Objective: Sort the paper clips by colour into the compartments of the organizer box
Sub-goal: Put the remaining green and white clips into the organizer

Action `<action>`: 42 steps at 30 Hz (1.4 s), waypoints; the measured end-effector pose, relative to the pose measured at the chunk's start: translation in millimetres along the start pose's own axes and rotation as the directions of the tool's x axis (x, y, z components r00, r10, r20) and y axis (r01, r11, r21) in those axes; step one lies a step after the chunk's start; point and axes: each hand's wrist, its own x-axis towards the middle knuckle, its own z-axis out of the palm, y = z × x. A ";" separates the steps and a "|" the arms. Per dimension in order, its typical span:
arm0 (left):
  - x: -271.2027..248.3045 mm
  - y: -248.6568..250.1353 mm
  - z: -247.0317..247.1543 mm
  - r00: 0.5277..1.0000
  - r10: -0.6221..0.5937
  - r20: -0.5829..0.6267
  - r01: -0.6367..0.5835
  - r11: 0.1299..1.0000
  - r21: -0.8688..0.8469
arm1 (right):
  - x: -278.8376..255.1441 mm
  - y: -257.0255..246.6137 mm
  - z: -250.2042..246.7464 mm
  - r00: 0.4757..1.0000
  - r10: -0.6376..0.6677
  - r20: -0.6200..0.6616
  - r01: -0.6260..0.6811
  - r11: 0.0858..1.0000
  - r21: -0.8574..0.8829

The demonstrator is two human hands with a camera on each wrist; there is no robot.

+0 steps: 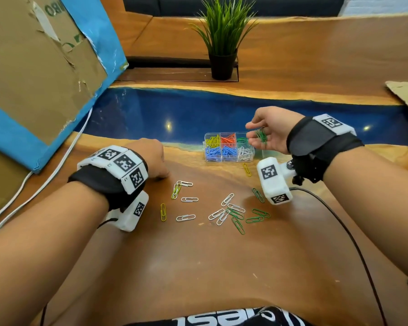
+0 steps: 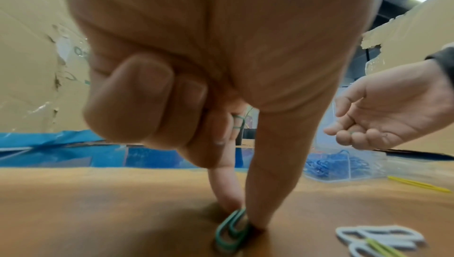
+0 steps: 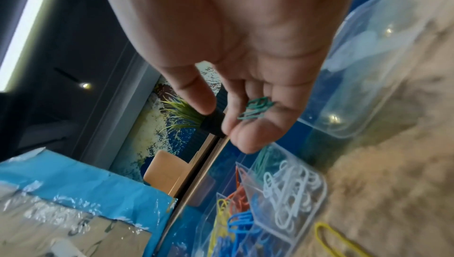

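The clear organizer box [image 1: 229, 159] stands at the wood's far edge, with yellow, red and green clips in its back compartments and blue, blue and white in front. My right hand [image 1: 253, 134] hovers palm-up over its right end, fingers relaxed, with several green clips [image 1: 261, 135] [image 3: 256, 110] lying on them and the thumb held apart. My left hand [image 1: 160, 175] [image 2: 242, 216] points down at the table, thumb and forefinger pinching a green clip [image 2: 230, 230]. Its curled fingers hold another green clip [image 2: 238, 121]. Loose white [image 1: 186, 184], green [image 1: 238, 225] and yellow clips [image 1: 163, 211] lie between my arms.
A potted plant [image 1: 223, 43] stands at the back. A torn cardboard sheet with blue edging [image 1: 33, 78] leans at the left, a white cable [image 1: 57, 165] below it. A black cable [image 1: 339, 220] runs under my right wrist. A clear lid [image 3: 368, 67] lies right of the box.
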 end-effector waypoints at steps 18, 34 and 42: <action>4.0 34.6 -19.2 0.978 0.162 0.128 -0.006 0.642 -0.767 | -4.4 -21.1 13.7 0.989 -0.118 -0.092 0.103 0.982 -0.157; 38.3 146.0 -45.0 0.931 0.346 -0.117 -0.360 0.923 -0.133 | -23.6 4.8 -35.4 0.971 -0.225 -0.085 0.186 0.926 -0.329; 35.6 156.6 -44.9 0.912 0.398 -0.096 -0.401 0.916 -0.014 | -21.5 16.2 -45.1 0.962 -0.257 -0.091 0.204 0.901 -0.384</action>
